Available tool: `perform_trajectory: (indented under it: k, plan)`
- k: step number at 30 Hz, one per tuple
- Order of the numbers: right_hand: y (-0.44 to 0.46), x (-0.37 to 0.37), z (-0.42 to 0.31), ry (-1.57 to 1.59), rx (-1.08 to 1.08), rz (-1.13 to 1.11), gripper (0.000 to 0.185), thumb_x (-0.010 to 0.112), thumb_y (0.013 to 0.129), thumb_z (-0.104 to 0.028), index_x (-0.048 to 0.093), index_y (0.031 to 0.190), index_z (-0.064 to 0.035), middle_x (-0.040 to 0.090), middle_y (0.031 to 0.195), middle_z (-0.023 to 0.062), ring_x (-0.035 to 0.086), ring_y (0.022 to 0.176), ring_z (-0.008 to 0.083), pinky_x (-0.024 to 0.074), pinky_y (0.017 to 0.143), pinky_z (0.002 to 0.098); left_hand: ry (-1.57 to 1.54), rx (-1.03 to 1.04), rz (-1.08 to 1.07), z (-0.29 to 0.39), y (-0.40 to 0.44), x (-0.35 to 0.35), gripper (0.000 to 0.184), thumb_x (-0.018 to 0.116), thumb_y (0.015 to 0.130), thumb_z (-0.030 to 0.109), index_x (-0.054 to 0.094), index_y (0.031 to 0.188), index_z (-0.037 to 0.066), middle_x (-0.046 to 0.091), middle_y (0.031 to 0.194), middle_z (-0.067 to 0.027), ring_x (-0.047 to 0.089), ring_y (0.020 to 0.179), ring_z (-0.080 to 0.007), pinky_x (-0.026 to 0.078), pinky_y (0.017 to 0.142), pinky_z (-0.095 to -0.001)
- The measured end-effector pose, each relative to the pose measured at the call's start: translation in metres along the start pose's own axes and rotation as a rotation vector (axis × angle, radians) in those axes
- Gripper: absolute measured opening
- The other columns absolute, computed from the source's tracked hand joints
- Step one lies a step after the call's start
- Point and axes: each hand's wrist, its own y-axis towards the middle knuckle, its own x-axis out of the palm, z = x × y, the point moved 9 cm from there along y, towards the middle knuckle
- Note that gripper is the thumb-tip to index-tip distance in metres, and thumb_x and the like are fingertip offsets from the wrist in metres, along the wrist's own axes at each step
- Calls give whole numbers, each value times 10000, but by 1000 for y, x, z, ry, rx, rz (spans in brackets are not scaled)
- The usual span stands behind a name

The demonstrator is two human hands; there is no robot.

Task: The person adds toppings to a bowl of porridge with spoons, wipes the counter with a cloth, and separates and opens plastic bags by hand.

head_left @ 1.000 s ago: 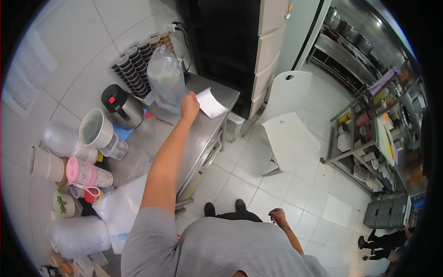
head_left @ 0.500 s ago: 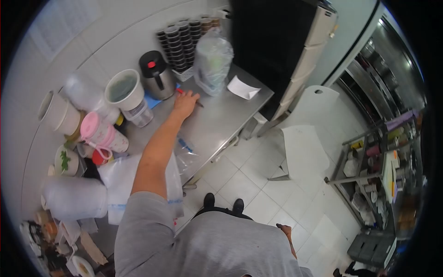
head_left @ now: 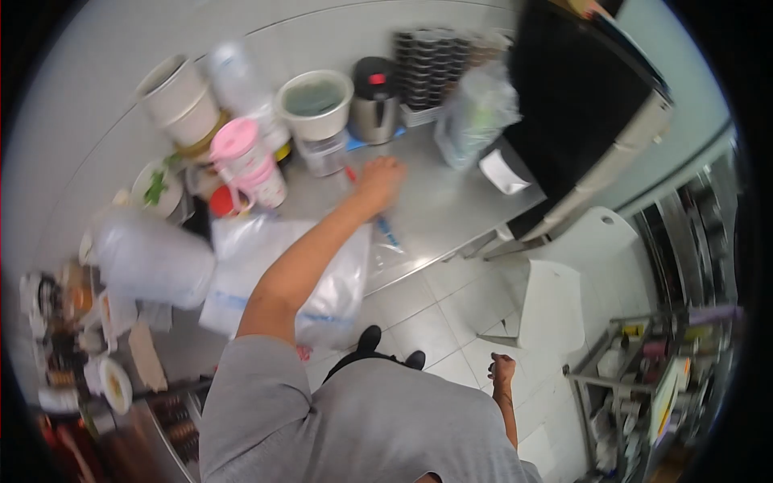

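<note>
My left hand (head_left: 380, 183) is closed over the steel table (head_left: 439, 205), blurred by motion, with the red end of a pen (head_left: 350, 174) sticking out at its left. Just below the hand lies a small clear plastic bag with blue marks (head_left: 387, 235). Beyond it stand a steel flask with a black lid (head_left: 375, 109) and a white tub on a clear cup (head_left: 316, 109). A filled plastic bag (head_left: 477, 117) and a curved white paper (head_left: 505, 172) are to the right. My right hand (head_left: 503, 369) hangs low over the floor with curled fingers; its contents cannot be made out.
Stacked black cups (head_left: 432, 68) stand at the wall. A pink tumbler (head_left: 248, 165), plastic sheets (head_left: 282, 278) and a large plastic-wrapped bundle (head_left: 153, 256) fill the left side. A white chair (head_left: 554, 302) stands right of the table, with a metal shelf (head_left: 624, 374) beyond.
My left hand has gone from beside the white paper to the pen, and has drawn it away from the flask, towards me. The view has swung left. My right hand still hangs low.
</note>
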Motion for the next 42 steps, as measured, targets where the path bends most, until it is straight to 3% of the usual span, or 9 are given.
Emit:
perform_trajectory:
  k: [3, 4, 8, 16, 19, 22, 25, 34, 42]
  plan:
    - [-23, 34, -52, 214, 58, -154, 489, 567, 820, -485, 576, 1015, -37, 564, 661, 57, 579, 590, 176, 485, 507, 330, -472, -29, -28, 28, -51, -20, 134, 549, 828, 156, 556, 839, 22, 552, 917, -170, 543, 908, -333, 423, 816, -425]
    - [-33, 57, -82, 303, 11, -291, 501, 542, 838, -497, 570, 1038, -38, 571, 703, 58, 583, 640, 174, 485, 556, 336, -567, 189, -16, 48, -71, -7, 180, 574, 839, 195, 535, 905, 33, 539, 966, -156, 551, 873, -339, 442, 786, -428]
    - [-117, 143, -221, 476, -154, -854, 556, 403, 922, -519, 516, 1174, -37, 567, 920, 57, 552, 882, 160, 450, 792, 361, -630, 83, -314, 129, -141, -33, 488, 657, 788, 299, 450, 1178, 91, 481, 1089, -145, 560, 906, -343, 464, 782, -438]
    - [-291, 239, -304, 268, -240, -1553, 618, 404, 931, -488, 376, 1317, -7, 478, 1253, 92, 487, 1143, 186, 440, 873, 312, -717, -508, 117, 62, -214, -48, 392, 627, 761, 181, 499, 1104, 42, 497, 1062, -163, 527, 998, -336, 452, 837, -380]
    - [-333, 245, -290, 86, -356, -1611, 509, 482, 941, -346, 414, 1298, 10, 538, 1173, 118, 542, 1054, 194, 458, 845, 292, -726, -791, 142, 23, -280, -69, 326, 640, 755, 228, 548, 1011, 49, 520, 999, -175, 532, 942, -326, 435, 843, -362]
    - [-334, 249, -281, -280, -854, -1433, 381, 538, 918, -209, 501, 1227, 10, 594, 1065, 109, 597, 926, 180, 478, 783, 274, -534, -1025, 290, -9, -368, -104, 275, 657, 750, 236, 589, 966, 81, 538, 941, -175, 525, 922, -327, 426, 838, -380]
    - [-320, 247, -275, -303, -1042, -1217, 160, 573, 878, -129, 613, 931, 16, 639, 820, 55, 616, 771, 138, 475, 694, 249, -261, -986, 552, -38, -449, -172, 403, 670, 756, 205, 497, 1081, 42, 548, 1003, -195, 529, 965, -328, 427, 835, -388]
    - [-431, 325, -226, -313, -871, -1421, 124, 554, 865, -101, 586, 803, 2, 617, 722, 41, 576, 683, 99, 458, 630, 239, 510, -1226, 805, -137, -702, -383, 424, 683, 753, 163, 500, 1118, 49, 537, 1079, -214, 529, 1005, -371, 439, 830, -423]
    - [-696, 475, -147, -380, -1110, -1765, 154, 543, 901, -140, 592, 966, -9, 602, 778, 38, 540, 704, 101, 461, 629, 247, 472, -1352, 488, -286, -865, -448, 313, 681, 724, 148, 571, 994, 34, 548, 940, -185, 557, 876, -364, 450, 773, -414]
